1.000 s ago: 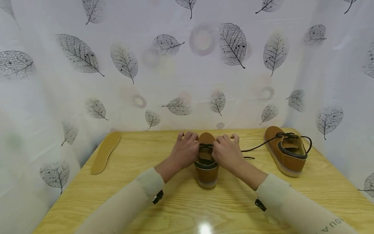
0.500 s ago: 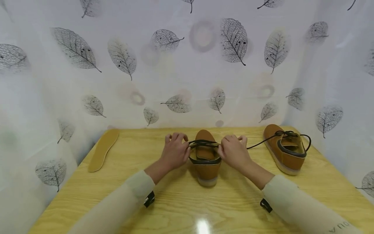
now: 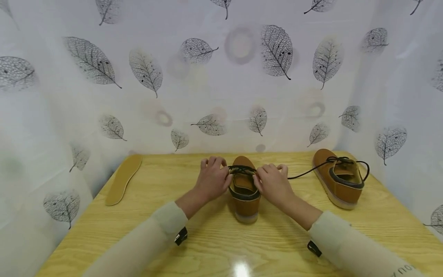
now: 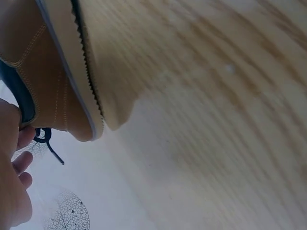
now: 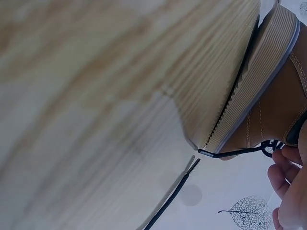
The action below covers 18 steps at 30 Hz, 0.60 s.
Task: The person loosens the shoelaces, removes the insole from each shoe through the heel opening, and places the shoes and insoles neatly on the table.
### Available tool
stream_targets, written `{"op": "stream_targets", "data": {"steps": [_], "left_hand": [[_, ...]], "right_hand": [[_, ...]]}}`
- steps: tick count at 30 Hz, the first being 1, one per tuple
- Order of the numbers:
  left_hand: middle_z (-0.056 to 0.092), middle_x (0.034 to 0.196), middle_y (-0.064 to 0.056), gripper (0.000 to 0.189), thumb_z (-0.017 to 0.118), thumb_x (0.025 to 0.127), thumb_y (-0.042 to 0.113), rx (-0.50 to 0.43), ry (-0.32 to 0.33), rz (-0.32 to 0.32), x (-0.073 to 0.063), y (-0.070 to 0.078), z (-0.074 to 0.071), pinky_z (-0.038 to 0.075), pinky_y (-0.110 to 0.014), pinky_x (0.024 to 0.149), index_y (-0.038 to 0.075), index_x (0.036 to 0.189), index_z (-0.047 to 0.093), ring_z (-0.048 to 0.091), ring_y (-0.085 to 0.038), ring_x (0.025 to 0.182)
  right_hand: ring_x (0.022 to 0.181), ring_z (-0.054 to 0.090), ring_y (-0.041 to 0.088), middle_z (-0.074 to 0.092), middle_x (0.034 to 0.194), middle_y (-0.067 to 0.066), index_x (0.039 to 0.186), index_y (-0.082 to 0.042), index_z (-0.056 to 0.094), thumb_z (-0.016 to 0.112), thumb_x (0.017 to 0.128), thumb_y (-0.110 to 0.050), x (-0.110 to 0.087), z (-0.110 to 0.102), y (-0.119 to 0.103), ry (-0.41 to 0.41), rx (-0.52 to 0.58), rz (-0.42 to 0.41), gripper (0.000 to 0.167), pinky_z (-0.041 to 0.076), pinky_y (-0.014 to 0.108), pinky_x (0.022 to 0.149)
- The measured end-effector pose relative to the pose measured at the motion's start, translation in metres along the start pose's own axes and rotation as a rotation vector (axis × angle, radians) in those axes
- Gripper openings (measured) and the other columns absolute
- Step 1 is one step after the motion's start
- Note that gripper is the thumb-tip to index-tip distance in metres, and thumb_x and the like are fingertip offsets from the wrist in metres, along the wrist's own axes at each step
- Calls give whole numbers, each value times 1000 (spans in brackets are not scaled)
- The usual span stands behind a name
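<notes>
A brown lace-up shoe [image 3: 247, 207] stands mid-table with its heel toward me and a dark padded collar round its opening. Black shoelaces [image 3: 242, 167] are tied in a bow across its front. My left hand [image 3: 212, 179] grips the left edge of the opening beside the laces, fingers curled over it; in the left wrist view, fingertips of this hand [image 4: 14, 165] lie at the collar. On the opposite edge, my right hand [image 3: 275, 184] grips in the same way. One lace end [image 5: 225, 154] hangs past the toe in the right wrist view.
A matching brown shoe [image 3: 342, 192] stands at the right, its long black lace [image 3: 308, 172] trailing left to beside my right hand. A tan insole [image 3: 123, 180] lies on the wooden table [image 3: 214, 246] at the left. A leaf-print curtain [image 3: 221, 88] hangs behind.
My hands moved apart, pulling the shoe's opening wide and stretching the laces across, then came slightly closer again, so the opening is narrower now. The other shoe and the insole stay put.
</notes>
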<state>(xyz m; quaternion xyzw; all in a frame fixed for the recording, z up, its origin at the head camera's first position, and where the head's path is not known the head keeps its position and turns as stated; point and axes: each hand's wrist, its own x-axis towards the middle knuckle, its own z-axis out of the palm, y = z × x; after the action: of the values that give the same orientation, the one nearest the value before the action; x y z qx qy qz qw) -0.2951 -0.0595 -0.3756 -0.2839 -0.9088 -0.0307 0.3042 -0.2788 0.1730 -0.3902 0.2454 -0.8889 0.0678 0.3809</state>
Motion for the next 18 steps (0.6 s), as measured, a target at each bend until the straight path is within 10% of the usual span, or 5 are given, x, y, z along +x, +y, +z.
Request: {"op": "stream_targets", "data": {"steps": [11, 18], "left_hand": [[55, 118, -3, 47, 77, 77, 59, -79, -3, 49, 8, 1, -13, 32, -47, 90, 18, 95, 61, 45, -26, 111], [54, 129, 0, 39, 82, 71, 59, -47, -201, 124, 27, 20, -12, 35, -46, 94, 24, 79, 66, 43, -24, 120]], "right_hand": [[74, 59, 24, 64, 77, 1, 77, -13, 57, 68, 90, -23, 2, 2, -1, 58, 1, -50, 21, 39, 55, 80], [72, 57, 24, 61, 75, 1, 77, -12, 57, 68, 90, -23, 0, 4, 0, 78, 8, -61, 21, 38, 54, 78]]}}
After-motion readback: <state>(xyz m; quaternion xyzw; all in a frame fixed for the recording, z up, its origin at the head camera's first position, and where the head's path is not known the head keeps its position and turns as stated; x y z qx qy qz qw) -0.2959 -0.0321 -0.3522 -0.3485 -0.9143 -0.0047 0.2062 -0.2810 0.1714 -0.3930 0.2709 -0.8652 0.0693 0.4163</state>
